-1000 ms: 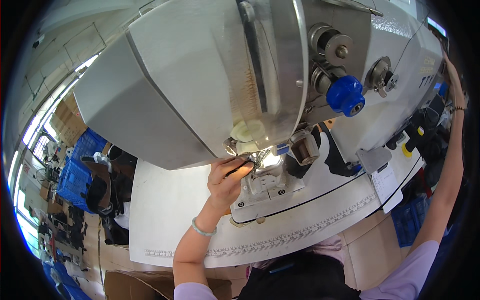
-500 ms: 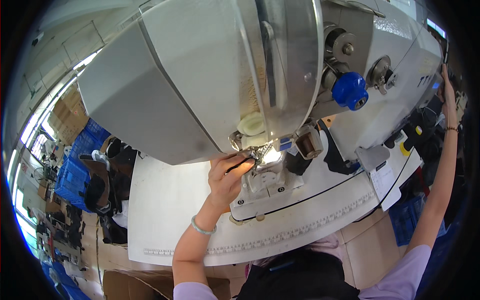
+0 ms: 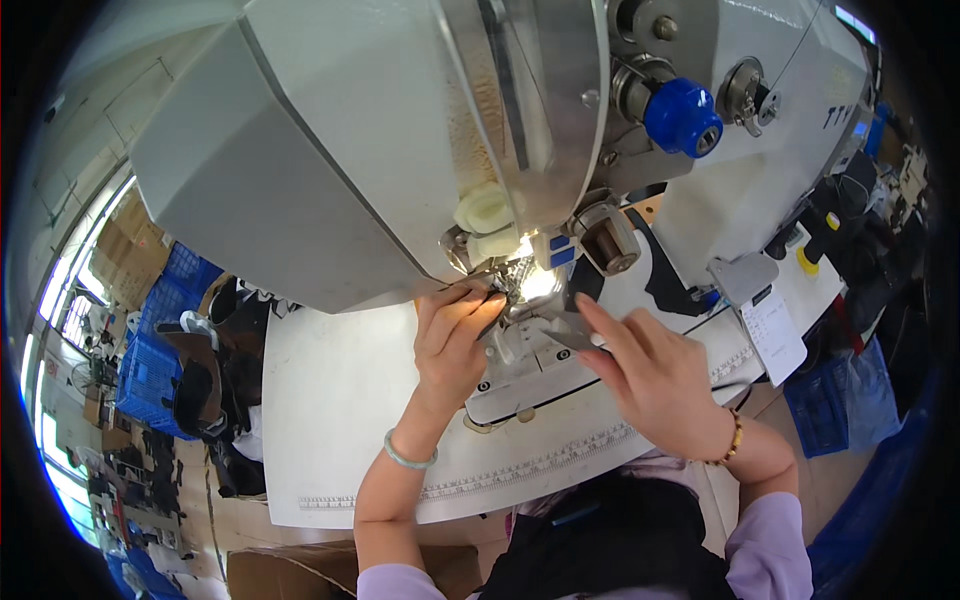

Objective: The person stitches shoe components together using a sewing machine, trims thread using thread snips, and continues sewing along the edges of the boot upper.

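A large white industrial sewing machine [image 3: 370,130] fills the upper view, its lit needle area [image 3: 535,285] low in the middle. My left hand [image 3: 455,335] is closed at the left of the needle area, its fingertips pinching a small dark piece [image 3: 497,316] mostly hidden by the fingers and machine. To the right of the presser area, my right hand [image 3: 655,375] is closed, with thumb and fingers on a thin grey-black flat piece [image 3: 572,336]. What kind of pieces these are cannot be made out. Both hands are above the white table [image 3: 340,420].
A blue knob [image 3: 683,118] and a brown bobbin [image 3: 608,246] are on the machine. A printed ruler [image 3: 470,480] runs along the table's front edge. Blue crates [image 3: 150,385] with dark pieces stand at the left. A cardboard box [image 3: 300,572] is below; a paper slip [image 3: 773,335] hangs right.
My right hand has come from the machine's far right side to the needle area, where it grips the grey-black piece. The left hand stays near the needle. The view has shifted slightly.
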Action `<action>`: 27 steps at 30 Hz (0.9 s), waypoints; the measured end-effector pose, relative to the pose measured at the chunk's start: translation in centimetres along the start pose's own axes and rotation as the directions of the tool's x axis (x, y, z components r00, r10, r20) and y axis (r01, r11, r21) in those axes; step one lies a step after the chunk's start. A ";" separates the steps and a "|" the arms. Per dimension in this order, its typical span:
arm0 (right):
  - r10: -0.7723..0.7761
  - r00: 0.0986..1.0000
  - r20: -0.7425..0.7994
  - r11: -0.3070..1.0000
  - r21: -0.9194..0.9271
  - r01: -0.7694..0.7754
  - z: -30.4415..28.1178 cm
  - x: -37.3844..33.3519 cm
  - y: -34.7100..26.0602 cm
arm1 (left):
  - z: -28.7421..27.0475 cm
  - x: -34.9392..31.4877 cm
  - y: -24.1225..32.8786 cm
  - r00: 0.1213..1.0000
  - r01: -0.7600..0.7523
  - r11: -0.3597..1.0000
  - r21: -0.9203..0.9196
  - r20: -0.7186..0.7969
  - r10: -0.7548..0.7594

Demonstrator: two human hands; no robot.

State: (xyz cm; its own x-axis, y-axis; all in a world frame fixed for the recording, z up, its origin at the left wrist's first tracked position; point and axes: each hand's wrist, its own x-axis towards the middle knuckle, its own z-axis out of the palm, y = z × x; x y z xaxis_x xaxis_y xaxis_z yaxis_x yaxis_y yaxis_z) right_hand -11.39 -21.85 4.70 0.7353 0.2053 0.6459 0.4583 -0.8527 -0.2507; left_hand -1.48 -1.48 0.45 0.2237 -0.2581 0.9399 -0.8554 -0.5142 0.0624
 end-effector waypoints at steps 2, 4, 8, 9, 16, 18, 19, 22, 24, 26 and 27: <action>-0.121 0.986 -0.112 0.992 0.006 0.123 0.8 1.2 0.0 | 0.1 0.0 0.0 1.000 0.015 1.000 -0.003 0.007 -0.015; -0.126 0.987 -0.099 0.991 -0.052 0.122 1.4 1.7 0.1 | 0.2 0.0 0.1 1.000 0.030 1.000 -0.005 0.010 -0.029; -0.144 0.985 -0.092 0.978 -0.166 0.128 2.6 2.1 0.0 | 0.0 0.0 0.4 0.998 0.057 0.998 0.001 -0.012 -0.057; -0.143 0.985 -0.093 0.978 -0.166 0.126 2.8 2.2 -0.1 | 0.0 0.0 0.4 0.998 0.057 0.998 0.011 -0.014 -0.057; -0.214 0.975 -0.050 0.912 -0.367 0.182 2.9 1.8 -1.3 | -0.4 0.4 1.0 0.998 0.068 0.995 0.072 -0.013 -0.067; -0.237 0.971 -0.032 0.878 -0.435 0.200 3.3 1.6 -2.0 | -0.5 0.6 1.2 0.998 0.052 0.988 0.142 0.011 -0.055; -0.248 0.968 -0.047 0.840 -0.507 0.191 3.9 1.4 -2.3 | -0.4 0.5 1.2 0.999 0.051 0.989 0.142 0.011 -0.053; -0.262 0.963 -0.057 0.801 -0.570 0.184 4.2 1.5 -3.1 | 0.0 0.0 0.8 0.996 0.089 0.995 0.048 -0.031 -0.087; -0.256 0.965 -0.053 0.804 -0.566 0.182 4.2 1.4 -3.1 | 0.1 -0.1 0.6 0.995 0.084 0.996 -0.004 -0.046 -0.084; -0.220 0.972 -0.084 0.827 -0.545 0.140 4.5 1.3 -2.9 | 0.1 0.0 0.3 0.998 0.054 0.999 0.003 -0.036 -0.053; -0.220 0.972 -0.087 0.829 -0.542 0.139 4.3 1.4 -2.7 | 0.1 0.0 0.2 0.999 0.025 1.000 0.009 -0.027 -0.025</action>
State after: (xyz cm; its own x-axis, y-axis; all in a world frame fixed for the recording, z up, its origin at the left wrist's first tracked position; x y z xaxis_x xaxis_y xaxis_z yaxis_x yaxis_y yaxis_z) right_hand -9.41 -17.21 3.17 0.5702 0.3452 0.7454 0.2110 -0.9385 0.2733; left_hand -1.61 -1.66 0.44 0.2326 -0.2231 0.9466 -0.8454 -0.5276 0.0834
